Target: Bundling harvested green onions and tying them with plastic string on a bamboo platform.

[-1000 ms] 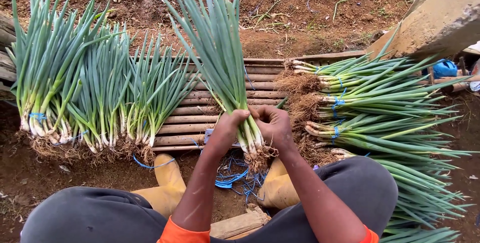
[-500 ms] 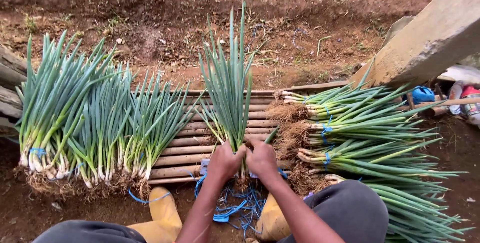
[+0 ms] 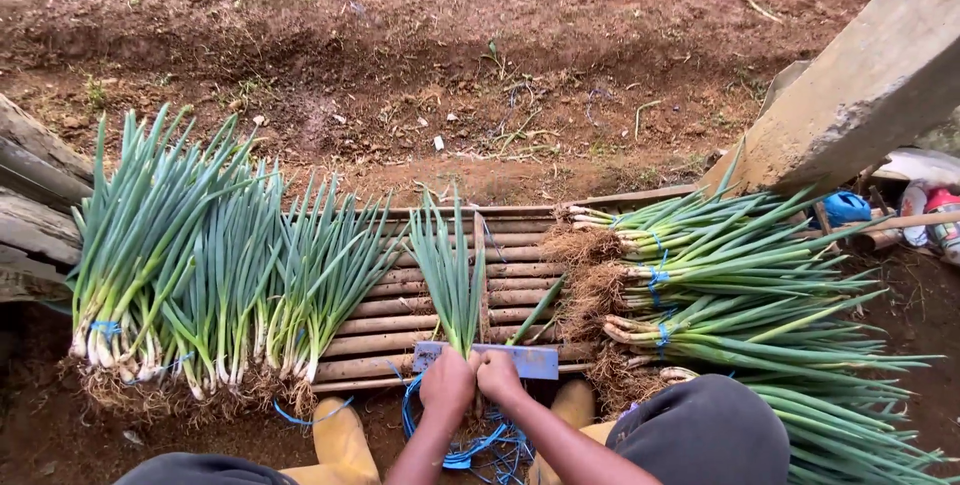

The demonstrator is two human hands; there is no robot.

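Head view, looking down over the knees: a small bunch (image 3: 452,280) of green onions is held upright at its base by both hands; the left hand (image 3: 447,386) and the right hand (image 3: 498,376) are closed together around the white stems, knuckle to knuckle, so that the stalks are kept gathered in one sheaf and the leaves fan upward; whether the roots are clear of the ground cannot be told, since they are hidden under the hands. The bunch is stood on the near edge of a slatted bamboo rack (image 3: 400,320), just behind a flat bluish strip (image 3: 530,361) that lies across the rack's front; the strip seems to be placed there as a stop against which the bases are lined up. Loose blue ties (image 3: 470,450) are kept in a heap on the soil directly below the hands, within easy reach; the yellow boots (image 3: 345,440) are set to either side of that heap. To the left, upright bundles (image 3: 200,275) are leaned together on the rack with roots down and leaves up, some banded in blue near the base. To the right, tied bundles (image 3: 720,295) are laid flat in a stack, roots toward the middle and leaves pointing away, which keeps them apart from the standing ones. A concrete post (image 3: 860,85) slants across the upper right corner; bare soil (image 3: 450,65) lies beyond the rack.
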